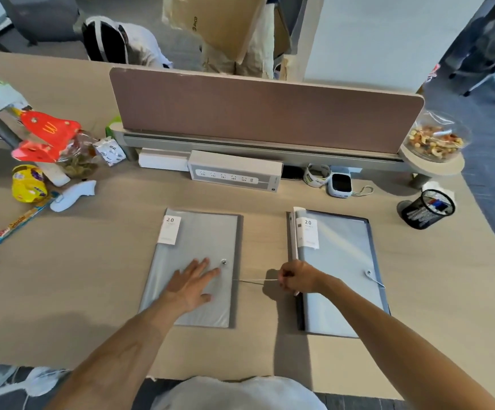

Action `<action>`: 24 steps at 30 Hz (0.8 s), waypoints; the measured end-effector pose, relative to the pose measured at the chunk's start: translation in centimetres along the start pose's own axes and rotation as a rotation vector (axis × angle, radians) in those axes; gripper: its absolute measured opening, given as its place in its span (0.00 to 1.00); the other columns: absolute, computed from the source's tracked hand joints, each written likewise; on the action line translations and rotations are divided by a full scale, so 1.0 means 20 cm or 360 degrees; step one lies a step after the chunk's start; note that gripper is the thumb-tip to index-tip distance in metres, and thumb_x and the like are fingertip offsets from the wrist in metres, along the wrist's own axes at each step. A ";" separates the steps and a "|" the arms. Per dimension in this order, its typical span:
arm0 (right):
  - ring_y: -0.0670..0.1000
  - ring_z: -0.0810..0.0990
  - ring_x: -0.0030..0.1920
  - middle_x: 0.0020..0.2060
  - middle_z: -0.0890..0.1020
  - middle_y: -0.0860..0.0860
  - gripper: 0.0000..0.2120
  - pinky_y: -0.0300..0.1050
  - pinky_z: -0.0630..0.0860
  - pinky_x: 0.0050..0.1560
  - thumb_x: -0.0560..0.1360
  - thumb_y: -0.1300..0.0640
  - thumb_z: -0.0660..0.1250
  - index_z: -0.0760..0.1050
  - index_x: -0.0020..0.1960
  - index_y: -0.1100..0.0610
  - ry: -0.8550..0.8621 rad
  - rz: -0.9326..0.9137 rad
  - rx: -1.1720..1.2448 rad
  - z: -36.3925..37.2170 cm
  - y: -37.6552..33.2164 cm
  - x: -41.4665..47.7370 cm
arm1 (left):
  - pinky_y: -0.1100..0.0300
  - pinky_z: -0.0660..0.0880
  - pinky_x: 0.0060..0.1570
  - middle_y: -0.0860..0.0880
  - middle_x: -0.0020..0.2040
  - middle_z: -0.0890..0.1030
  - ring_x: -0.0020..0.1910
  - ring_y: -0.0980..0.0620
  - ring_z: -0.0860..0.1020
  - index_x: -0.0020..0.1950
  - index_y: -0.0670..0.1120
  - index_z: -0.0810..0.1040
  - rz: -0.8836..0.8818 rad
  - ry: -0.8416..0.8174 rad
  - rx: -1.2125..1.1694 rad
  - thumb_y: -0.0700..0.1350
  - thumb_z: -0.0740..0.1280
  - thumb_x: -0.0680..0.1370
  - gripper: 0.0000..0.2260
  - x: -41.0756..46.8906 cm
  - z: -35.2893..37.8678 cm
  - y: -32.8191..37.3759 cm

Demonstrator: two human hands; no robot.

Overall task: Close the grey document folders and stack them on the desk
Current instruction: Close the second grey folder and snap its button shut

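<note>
From my remote seat the scene is evenly bright, lit softly from overhead. My left hand (191, 281) casts only a faint shadow below its forearm, and a soft grey shadow sits just left of my right hand (295, 278). A pale sheen streaks the grey folder (341, 270) beyond the right hand. Wide-angle distortion bends the desk (98, 276) edges, and everything far from both hands smears and blurs slightly.

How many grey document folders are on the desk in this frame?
2. The left folder lies flat under the left hand; the right folder lies beside it, near the right hand. None looks hidden.
</note>
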State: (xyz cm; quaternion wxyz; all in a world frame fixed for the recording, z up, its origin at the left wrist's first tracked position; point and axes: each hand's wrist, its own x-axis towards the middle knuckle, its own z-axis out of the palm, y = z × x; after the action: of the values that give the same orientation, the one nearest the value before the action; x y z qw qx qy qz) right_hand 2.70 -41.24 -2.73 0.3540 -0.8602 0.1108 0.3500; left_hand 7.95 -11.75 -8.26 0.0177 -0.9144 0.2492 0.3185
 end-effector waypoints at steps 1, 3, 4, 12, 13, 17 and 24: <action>0.50 0.78 0.40 0.39 0.80 0.52 0.09 0.44 0.76 0.38 0.75 0.64 0.61 0.74 0.38 0.56 -0.0036 0.0016 0.0140 -0.01 -0.02 -0.01 | 0.43 0.51 0.75 0.52 0.80 0.42 0.79 0.48 0.44 0.78 0.60 0.47 0.0025 0.0011 0.0006 0.59 0.61 0.78 0.33 0.01 0.00 -0.01; 0.50 0.79 0.43 0.38 0.81 0.52 0.10 0.41 0.74 0.38 0.74 0.65 0.63 0.74 0.37 0.55 -0.0057 -0.0001 0.0333 -0.02 -0.09 -0.01 | 0.47 0.50 0.76 0.52 0.81 0.44 0.79 0.48 0.46 0.78 0.60 0.48 0.0082 0.0064 0.0002 0.61 0.61 0.78 0.33 0.02 0.02 -0.04; 0.50 0.79 0.44 0.39 0.81 0.52 0.09 0.40 0.74 0.38 0.74 0.66 0.63 0.75 0.38 0.55 -0.0063 -0.0024 0.0395 -0.03 -0.13 -0.01 | 0.49 0.50 0.76 0.53 0.81 0.45 0.79 0.48 0.48 0.78 0.60 0.49 0.0121 0.0105 0.0002 0.61 0.61 0.78 0.33 0.02 0.02 -0.06; 0.50 0.79 0.43 0.46 0.83 0.55 0.12 0.38 0.73 0.39 0.75 0.69 0.60 0.75 0.39 0.55 -0.0100 -0.0062 0.0536 0.07 -0.53 0.18 | 0.51 0.50 0.77 0.46 0.80 0.47 0.79 0.43 0.49 0.78 0.54 0.55 0.0338 0.0283 0.0039 0.56 0.66 0.76 0.34 0.07 -0.01 -0.26; 0.49 0.79 0.43 0.47 0.83 0.56 0.12 0.38 0.74 0.38 0.75 0.68 0.61 0.75 0.39 0.55 -0.0108 -0.0052 0.0482 0.09 -0.57 0.22 | 0.50 0.47 0.77 0.44 0.80 0.45 0.79 0.42 0.46 0.78 0.55 0.54 0.0260 0.0284 0.0035 0.59 0.67 0.75 0.36 0.08 -0.02 -0.27; 0.53 0.82 0.47 0.42 0.84 0.54 0.12 0.41 0.77 0.44 0.74 0.65 0.65 0.76 0.34 0.53 -0.0115 0.0035 0.0199 0.19 -0.65 0.38 | 0.48 0.46 0.77 0.45 0.80 0.43 0.79 0.44 0.43 0.79 0.52 0.47 0.0190 0.0240 0.0058 0.64 0.67 0.71 0.44 0.11 -0.02 -0.31; 0.50 0.79 0.49 0.50 0.83 0.54 0.10 0.40 0.74 0.48 0.71 0.55 0.70 0.83 0.50 0.58 -0.0106 0.0164 -0.0212 0.29 -0.68 0.57 | 0.49 0.45 0.77 0.48 0.81 0.43 0.79 0.47 0.43 0.79 0.53 0.47 0.0189 0.0302 -0.0020 0.65 0.67 0.71 0.45 0.12 0.00 -0.34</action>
State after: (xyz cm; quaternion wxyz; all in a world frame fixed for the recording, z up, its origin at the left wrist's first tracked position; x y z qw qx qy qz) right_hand 13.96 -26.71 -6.30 0.2811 -0.8628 0.1197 0.4027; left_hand 12.68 -6.94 -10.53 -0.0307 -0.9242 0.3013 0.2327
